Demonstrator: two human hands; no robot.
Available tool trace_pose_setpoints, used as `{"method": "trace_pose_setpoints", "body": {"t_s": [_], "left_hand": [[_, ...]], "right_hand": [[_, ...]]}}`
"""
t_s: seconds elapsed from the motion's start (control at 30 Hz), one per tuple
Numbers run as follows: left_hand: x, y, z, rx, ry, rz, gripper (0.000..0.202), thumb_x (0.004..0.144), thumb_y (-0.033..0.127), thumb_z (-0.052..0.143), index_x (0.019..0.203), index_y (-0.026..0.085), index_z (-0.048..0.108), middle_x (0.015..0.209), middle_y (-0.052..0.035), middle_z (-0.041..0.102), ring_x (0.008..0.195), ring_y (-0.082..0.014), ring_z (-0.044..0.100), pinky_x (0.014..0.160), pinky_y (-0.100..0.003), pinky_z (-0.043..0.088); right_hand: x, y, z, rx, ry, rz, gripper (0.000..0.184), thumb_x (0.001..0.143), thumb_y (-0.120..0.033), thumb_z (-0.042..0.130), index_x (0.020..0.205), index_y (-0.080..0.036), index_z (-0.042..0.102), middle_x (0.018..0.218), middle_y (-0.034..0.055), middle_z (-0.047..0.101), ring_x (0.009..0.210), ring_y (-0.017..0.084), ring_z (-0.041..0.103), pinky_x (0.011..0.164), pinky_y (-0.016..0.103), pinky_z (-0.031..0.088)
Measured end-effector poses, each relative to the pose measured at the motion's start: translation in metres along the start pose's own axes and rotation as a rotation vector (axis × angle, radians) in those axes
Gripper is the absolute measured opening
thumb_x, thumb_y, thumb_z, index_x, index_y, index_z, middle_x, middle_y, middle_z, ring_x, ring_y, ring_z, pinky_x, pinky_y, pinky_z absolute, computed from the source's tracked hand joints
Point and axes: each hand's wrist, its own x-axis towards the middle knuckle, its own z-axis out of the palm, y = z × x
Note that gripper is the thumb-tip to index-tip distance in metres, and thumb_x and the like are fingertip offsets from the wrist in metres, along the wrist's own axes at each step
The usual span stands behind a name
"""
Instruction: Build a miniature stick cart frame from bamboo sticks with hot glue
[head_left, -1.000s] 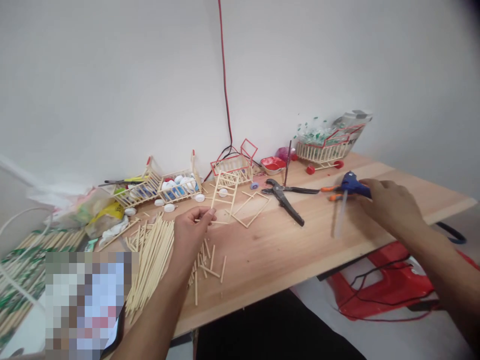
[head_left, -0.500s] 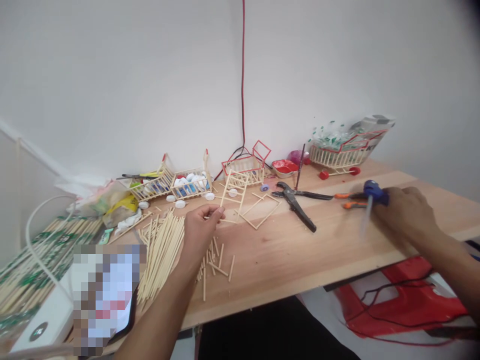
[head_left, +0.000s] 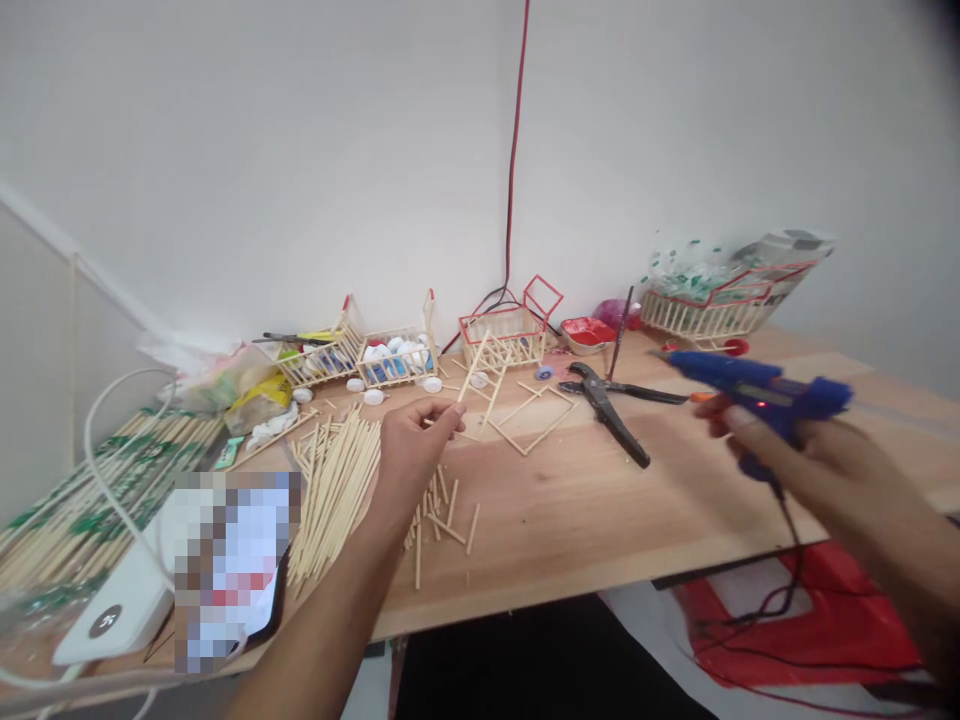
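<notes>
Nearest the viewer, a white box with a white cable lies at the desk's left front corner. Beside it a heap of loose sticks fans toward the edge, with short offcuts scattered just right of it, evidently stock kept within reach.

The left hand is closed, thumb and fingertips pinched on the near end of a ladder-like stick frame. The frame tilts up off the desk, apparently so its joints are exposed. The right hand is clamped around the grip of a blue glue gun, carried above the desk. Its nozzle points left toward the frame, a red lamp glows on its side, and its cord hangs below the edge.

Between the two hands a square stick outline lies flat. Black pliers rest just right of it.

Further back stand a stick basket of bottle caps, a red-rimmed basket, a red dish and a wheeled stick cart.

The desk is bare pale wood. A red stool sits under its right end. A red cable climbs the plain white wall.
</notes>
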Motion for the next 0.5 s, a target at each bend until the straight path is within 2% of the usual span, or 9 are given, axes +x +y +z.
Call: {"method": "trace_pose_setpoints", "body": {"t_s": [0.07,0.13,0.23,0.37,0.5], "left_hand": [[-0.001,0.001,0.000,-0.010,0.001,0.002,0.021,0.073,0.036,0.068,0.070,0.017,0.072,0.061,0.0002,0.067,0.053,-0.0109,0.054,0.055,-0.023,0.043],[-0.003,0.002,0.000,-0.017,0.006,-0.003,0.020,0.074,0.036,0.068,0.070,0.017,0.072,0.061,0.0004,0.067,0.053,-0.0107,0.054,0.055,-0.023,0.043],[-0.004,0.003,0.000,-0.025,0.007,-0.012,0.019,0.074,0.035,0.067,0.071,0.017,0.072,0.060,0.0007,0.067,0.053,-0.0103,0.054,0.055,-0.022,0.043],[-0.005,0.005,-0.001,-0.021,0.005,-0.007,0.019,0.074,0.034,0.067,0.069,0.017,0.072,0.060,0.0007,0.066,0.054,-0.0101,0.055,0.055,-0.022,0.043],[-0.005,0.007,-0.002,-0.007,0.005,-0.006,0.018,0.075,0.032,0.067,0.066,0.017,0.071,0.059,0.0008,0.065,0.054,-0.0101,0.054,0.055,-0.022,0.042]], "right_hand": [[-0.011,-0.016,0.026,0.109,-0.157,-0.010,0.053,0.081,-0.065,0.051,0.090,-0.016,0.067,0.078,0.0092,0.068,0.064,0.019,0.062,0.055,0.029,0.049],[-0.019,-0.028,0.051,0.145,-0.243,-0.050,0.050,0.083,-0.063,0.049,0.086,-0.016,0.065,0.071,0.0072,0.065,0.063,0.019,0.061,0.057,0.030,0.048],[-0.025,-0.039,0.081,0.190,-0.336,-0.123,0.045,0.088,-0.058,0.044,0.084,-0.017,0.063,0.072,0.0055,0.063,0.067,0.019,0.060,0.059,0.029,0.046],[-0.025,-0.045,0.104,0.203,-0.303,-0.173,0.042,0.092,-0.053,0.041,0.076,-0.018,0.058,0.065,0.0024,0.059,0.062,0.016,0.056,0.059,0.028,0.043],[-0.026,-0.053,0.112,0.201,-0.239,-0.229,0.039,0.092,-0.048,0.042,0.072,-0.018,0.056,0.062,0.0015,0.057,0.061,0.016,0.055,0.060,0.027,0.042]]}}
